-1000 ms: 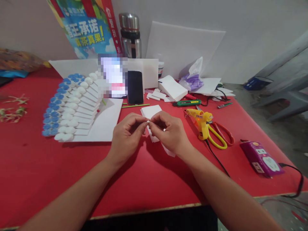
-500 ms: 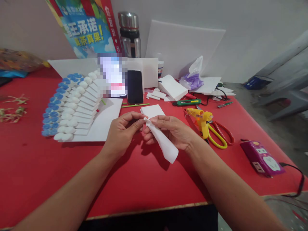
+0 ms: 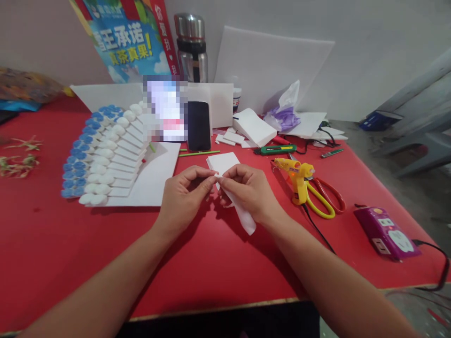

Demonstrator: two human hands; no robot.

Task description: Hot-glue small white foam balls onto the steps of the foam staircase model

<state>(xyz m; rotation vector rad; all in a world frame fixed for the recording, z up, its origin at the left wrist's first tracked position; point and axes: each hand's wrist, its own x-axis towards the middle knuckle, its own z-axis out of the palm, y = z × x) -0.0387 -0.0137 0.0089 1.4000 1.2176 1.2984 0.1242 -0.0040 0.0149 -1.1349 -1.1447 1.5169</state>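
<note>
Between my two hands is a strip of thin white paper (image 3: 244,215), gathered at its upper end and hanging loose toward the lower right. My left hand (image 3: 186,192) pinches the gathered tip between thumb and forefinger. Just below that tip, my right hand (image 3: 248,190) closes round the paper, its thumb on top, and covers much of the strip. Right behind my fingertips lies a stack of white paper squares (image 3: 223,162). To the left, a fan-shaped piece of white sticks with white and blue rounded tips (image 3: 102,164) rests on a white board (image 3: 155,176).
On the right lie a yellow glue gun (image 3: 296,176), scissors (image 3: 322,202) with red and yellow handles, a green utility knife (image 3: 276,149) and a purple power box (image 3: 385,232). A dark phone (image 3: 198,126) and a steel flask (image 3: 192,47) stand behind.
My right hand has turned over the paper strip, its thumb now pressing near the tip and its back hiding more of the strip. The left hand stays at the gathered end.
</note>
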